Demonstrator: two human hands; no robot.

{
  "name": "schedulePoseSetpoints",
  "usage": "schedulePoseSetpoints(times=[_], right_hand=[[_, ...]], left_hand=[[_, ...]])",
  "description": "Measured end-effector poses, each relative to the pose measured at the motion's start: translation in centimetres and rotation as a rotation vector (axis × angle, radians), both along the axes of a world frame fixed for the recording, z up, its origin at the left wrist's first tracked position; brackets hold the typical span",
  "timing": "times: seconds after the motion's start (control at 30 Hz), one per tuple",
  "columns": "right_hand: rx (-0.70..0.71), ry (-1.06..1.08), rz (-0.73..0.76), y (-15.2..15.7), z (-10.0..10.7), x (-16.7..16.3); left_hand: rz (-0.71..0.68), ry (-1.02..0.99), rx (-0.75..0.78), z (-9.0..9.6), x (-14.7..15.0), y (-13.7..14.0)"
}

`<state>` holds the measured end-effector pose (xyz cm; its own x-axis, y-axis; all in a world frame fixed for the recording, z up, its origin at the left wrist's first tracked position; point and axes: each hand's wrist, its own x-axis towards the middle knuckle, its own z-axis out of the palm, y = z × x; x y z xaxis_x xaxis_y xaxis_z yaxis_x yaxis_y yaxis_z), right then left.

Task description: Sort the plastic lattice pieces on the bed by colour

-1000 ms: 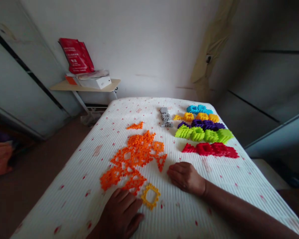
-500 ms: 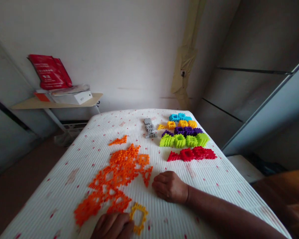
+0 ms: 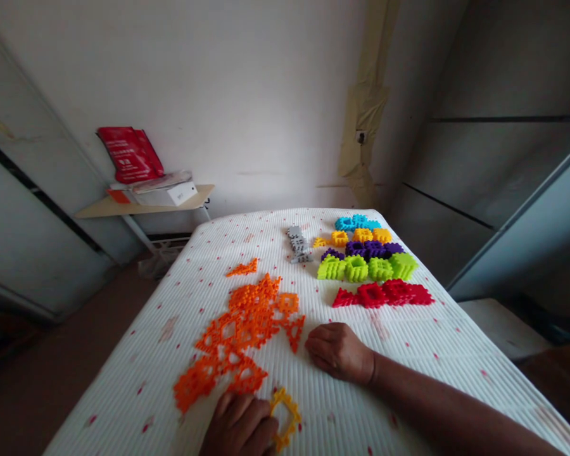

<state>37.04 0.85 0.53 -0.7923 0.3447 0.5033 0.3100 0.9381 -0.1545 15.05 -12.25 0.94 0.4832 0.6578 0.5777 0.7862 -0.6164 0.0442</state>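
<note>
My left hand [image 3: 241,423] is at the near edge of the view, its fingers curled over the left side of a yellow interlocking frame piece [image 3: 295,417] with a toothed rim and an open middle. Part of that piece is hidden by the fingers. Just beyond this hand lies a loose heap of orange interlocking pieces [image 3: 253,326], some square and some triangular. My right hand [image 3: 339,351] rests closed on the cloth, right of an orange triangle piece [image 3: 295,332]. Whatever its curled fingers may hold is hidden.
Sorted rows of stacked pieces stand at the far right: red [image 3: 373,294], lime green [image 3: 356,268], purple [image 3: 374,249], yellow [image 3: 363,235] and blue [image 3: 356,222]. Grey pieces [image 3: 297,242] lie left of them. All rest on a white ribbed cloth [image 3: 166,380]. Behind, a small table [image 3: 104,208] holds a red bag [image 3: 130,155].
The view has turned slightly left, so everything appears further right. My left hand covers more of the yellow frame piece, whose opening looks changed in shape. The right hand stays closed in place.
</note>
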Motion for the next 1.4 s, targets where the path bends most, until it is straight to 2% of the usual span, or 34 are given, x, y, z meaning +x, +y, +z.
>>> schedulePoseSetpoints(times=[0.23,0.33,0.43,0.57,0.63,0.73,0.9,1.03,1.27,1.33,1.4], right_hand=[[-0.042,0.005,0.013,0.1,0.3,0.0],[-0.082,0.035,0.004,0.3,0.4,0.1],[-0.141,0.098,-0.026,0.6,0.4,0.3],[-0.203,0.247,-0.076,1.2,0.7,0.4],[-0.200,0.314,-0.108,1.4,1.3,0.4],[-0.181,0.331,-0.136,1.5,3.0,-0.1],[-0.084,0.132,-0.140,1.2,5.4,-1.8],[-0.045,0.002,-0.173,0.9,6.0,-3.0],[-0.035,-0.033,-0.158,0.0,5.1,-3.5],[-0.013,-0.018,-0.135,0.2,5.5,-3.1],[-0.010,0.013,-0.124,1.6,6.6,-2.0]], left_hand=[[0.024,-0.006,-0.025,-0.3,0.1,-0.3],[0.056,-0.117,-0.044,-0.1,-0.2,-0.1],[0.208,-0.438,-0.188,0.7,-0.3,1.0],[0.499,-1.059,-0.570,2.5,0.5,3.9],[0.519,-1.265,-0.675,3.3,1.2,5.5],[0.458,-1.395,-0.735,3.8,2.1,7.5],[0.406,-1.360,-0.789,3.3,2.8,9.0],[0.407,-1.272,-0.802,3.1,2.5,8.9],[0.420,-1.150,-0.807,3.9,2.5,8.2],[0.390,-1.109,-0.793,3.9,2.1,8.3],[0.372,-1.005,-0.700,3.9,0.8,8.7]])
